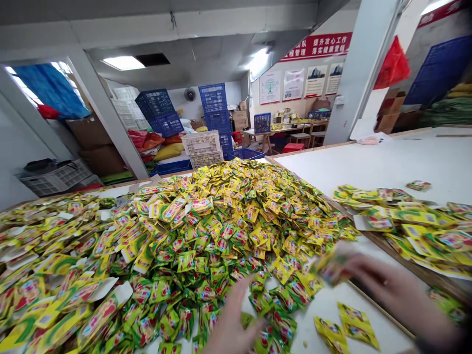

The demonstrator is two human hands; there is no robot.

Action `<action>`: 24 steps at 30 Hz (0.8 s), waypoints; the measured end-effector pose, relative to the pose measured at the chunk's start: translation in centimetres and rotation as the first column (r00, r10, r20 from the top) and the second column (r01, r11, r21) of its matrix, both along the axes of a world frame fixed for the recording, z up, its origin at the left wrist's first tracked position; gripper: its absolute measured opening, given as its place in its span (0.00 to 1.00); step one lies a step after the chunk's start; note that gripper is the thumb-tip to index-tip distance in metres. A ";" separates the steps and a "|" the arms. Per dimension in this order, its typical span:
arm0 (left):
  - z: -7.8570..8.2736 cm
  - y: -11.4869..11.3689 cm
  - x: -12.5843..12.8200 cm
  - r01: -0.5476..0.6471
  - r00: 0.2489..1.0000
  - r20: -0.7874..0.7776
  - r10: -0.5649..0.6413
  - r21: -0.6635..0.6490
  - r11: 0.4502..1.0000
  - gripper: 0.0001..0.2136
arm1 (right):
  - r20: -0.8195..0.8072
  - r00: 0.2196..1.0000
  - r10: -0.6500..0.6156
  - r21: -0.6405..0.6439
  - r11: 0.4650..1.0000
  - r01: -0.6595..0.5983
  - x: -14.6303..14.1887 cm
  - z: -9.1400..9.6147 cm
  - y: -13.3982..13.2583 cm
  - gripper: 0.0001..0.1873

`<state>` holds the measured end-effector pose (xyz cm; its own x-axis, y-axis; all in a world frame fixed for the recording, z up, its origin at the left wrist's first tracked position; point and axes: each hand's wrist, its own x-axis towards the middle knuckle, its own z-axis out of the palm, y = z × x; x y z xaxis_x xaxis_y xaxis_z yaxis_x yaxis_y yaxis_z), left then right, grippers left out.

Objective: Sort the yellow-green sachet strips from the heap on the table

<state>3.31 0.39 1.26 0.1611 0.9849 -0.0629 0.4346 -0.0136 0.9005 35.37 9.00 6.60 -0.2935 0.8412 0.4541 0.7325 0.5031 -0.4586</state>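
My right hand is pinched on a small yellow packet, both blurred by motion, at the right edge of a big heap. Low in the middle, my left hand has thumb and finger spread apart over green packets; nothing shows gripped in it. The heap's upper part is yellow packets, and green ones lie along its near side. Two yellow packets joined side by side lie on the white tabletop below my right hand, with more yellow packets beside them.
Flat yellow cartons with white flaps cover the left side. Beyond a wooden strip, more cartons lie piled on the right-hand white table. White crates and blue crates stand behind the table. A pillar rises at the back right.
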 end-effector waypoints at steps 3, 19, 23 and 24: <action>-0.7 2.9 -3.4 -0.211 0.814 -0.430 0.390 0.406 0.889 0.19 | 0.210 0.873 -0.439 0.300 0.879 0.370 4.2 2.2 3.7 0.35; -0.7 2.6 -3.9 -0.189 0.980 -0.020 0.200 0.234 0.954 0.17 | -0.346 0.872 0.345 -0.341 0.820 -0.460 -14.7 -3.0 -2.6 0.32; -2.1 0.4 -0.4 -0.426 0.896 0.199 0.396 0.141 0.894 0.21 | -0.539 0.829 0.148 -0.533 0.703 -0.472 -18.4 -5.0 -4.1 0.30; -2.7 0.2 0.2 -0.487 0.865 0.223 0.450 0.154 0.860 0.21 | -0.573 0.816 0.073 -0.551 0.703 -0.449 -19.0 -5.6 -4.3 0.30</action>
<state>3.56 0.57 -1.48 -0.3323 0.9346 0.1268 0.2716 -0.0339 0.9618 16.32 4.68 0.96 -0.4528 0.8914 -0.0196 0.2056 0.0830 -0.9751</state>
